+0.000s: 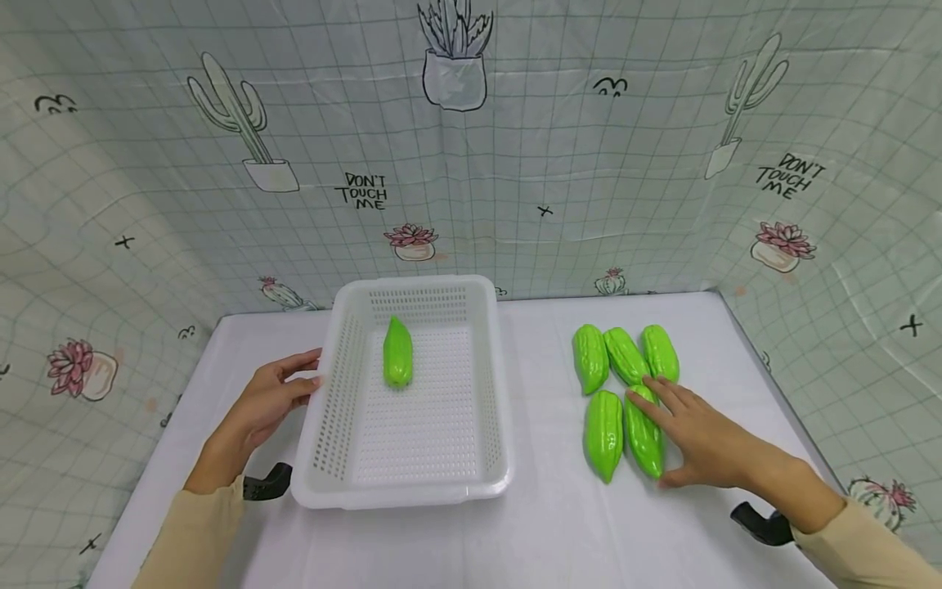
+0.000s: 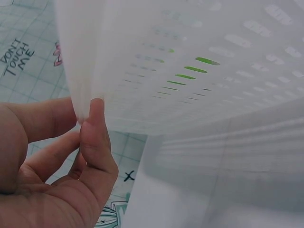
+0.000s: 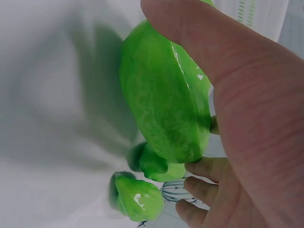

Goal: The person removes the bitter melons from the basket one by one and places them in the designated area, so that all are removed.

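Note:
My left hand (image 1: pixel 268 401) pinches the left rim of a white perforated plastic basket (image 1: pixel 401 496), thumb and fingers on either side of the wall in the left wrist view. One glossy green bitter melon (image 1: pixel 398 356) lies inside toward the back. My right hand (image 1: pixel 702 438), fingers spread, reaches over the near-right bitter melon (image 1: pixel 644 442) of a group on the table. In the right wrist view, that bitter melon (image 3: pixel 161 95) lies between thumb and fingers, with fingertips at its far end; a firm grip does not show.
Beside it lies another bitter melon (image 1: pixel 604 433), with several more (image 1: pixel 591 358) in a row behind. A white cloth covers the table (image 1: pixel 548 523). A grid-patterned curtain (image 1: pixel 515 164) with cactus drawings stands along the back and sides.

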Demonstrator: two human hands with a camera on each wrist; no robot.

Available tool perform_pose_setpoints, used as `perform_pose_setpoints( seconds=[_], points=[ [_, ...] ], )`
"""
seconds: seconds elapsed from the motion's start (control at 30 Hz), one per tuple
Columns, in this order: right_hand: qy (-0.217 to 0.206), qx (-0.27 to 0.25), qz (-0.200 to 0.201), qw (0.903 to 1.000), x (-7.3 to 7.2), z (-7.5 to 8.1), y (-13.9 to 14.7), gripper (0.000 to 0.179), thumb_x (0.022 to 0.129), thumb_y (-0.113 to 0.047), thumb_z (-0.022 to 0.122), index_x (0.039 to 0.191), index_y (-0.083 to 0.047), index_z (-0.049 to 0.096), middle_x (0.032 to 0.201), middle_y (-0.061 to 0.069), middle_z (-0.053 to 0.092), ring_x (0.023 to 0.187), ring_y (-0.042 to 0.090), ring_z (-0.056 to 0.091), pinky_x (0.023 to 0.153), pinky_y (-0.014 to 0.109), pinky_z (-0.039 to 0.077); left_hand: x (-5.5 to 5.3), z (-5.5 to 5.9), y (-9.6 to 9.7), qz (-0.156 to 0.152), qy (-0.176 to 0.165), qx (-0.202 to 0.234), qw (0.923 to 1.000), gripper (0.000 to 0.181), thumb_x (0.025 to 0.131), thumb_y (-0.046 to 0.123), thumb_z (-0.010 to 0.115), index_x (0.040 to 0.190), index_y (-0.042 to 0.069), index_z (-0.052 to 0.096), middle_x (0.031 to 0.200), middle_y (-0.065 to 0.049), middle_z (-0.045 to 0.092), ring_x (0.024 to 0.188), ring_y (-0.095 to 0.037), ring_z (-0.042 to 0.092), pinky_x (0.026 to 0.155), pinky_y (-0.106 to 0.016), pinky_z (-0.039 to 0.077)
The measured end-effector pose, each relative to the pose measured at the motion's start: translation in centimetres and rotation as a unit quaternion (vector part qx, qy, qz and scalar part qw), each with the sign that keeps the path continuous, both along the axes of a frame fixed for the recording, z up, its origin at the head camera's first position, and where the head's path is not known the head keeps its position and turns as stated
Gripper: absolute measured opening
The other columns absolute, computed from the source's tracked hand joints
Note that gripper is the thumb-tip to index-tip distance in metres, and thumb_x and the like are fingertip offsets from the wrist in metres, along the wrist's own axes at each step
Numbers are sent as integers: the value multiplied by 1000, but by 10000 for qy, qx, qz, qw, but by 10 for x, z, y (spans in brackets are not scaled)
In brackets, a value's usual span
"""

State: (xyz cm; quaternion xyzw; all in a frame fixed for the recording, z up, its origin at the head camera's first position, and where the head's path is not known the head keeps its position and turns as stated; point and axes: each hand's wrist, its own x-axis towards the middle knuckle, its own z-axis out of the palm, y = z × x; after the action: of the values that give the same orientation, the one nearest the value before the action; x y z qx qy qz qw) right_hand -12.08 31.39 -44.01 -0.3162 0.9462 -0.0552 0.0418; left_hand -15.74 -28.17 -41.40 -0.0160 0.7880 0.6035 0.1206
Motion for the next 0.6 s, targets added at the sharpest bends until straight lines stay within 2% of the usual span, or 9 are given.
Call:
perform_pose_setpoints(
  seconds=[0.27, 0.6],
  points=[
    [79, 92, 62, 9999, -4, -4, -2, 121, 65, -51, 99, 158, -4, 37, 160, 34, 34, 144, 57, 36, 111, 71, 39, -2, -1, -2, -6, 14, -58, 10000, 64, 107, 5, 59, 163, -5, 31, 158, -29, 38, 99, -5, 66, 87, -19, 56],
    [-188, 145, 26, 9997, -6, -6, -4, 121, 67, -55, 96, 159, -4, 36, 163, 35, 31, 147, 57, 33, 114, 71, 36, -2, -3, -3, 18, -31, -19, 10000, 64, 107, 5, 60, 163, -5, 31, 157, -30, 38, 99, -6, 66, 87, -19, 56]
  ],
)
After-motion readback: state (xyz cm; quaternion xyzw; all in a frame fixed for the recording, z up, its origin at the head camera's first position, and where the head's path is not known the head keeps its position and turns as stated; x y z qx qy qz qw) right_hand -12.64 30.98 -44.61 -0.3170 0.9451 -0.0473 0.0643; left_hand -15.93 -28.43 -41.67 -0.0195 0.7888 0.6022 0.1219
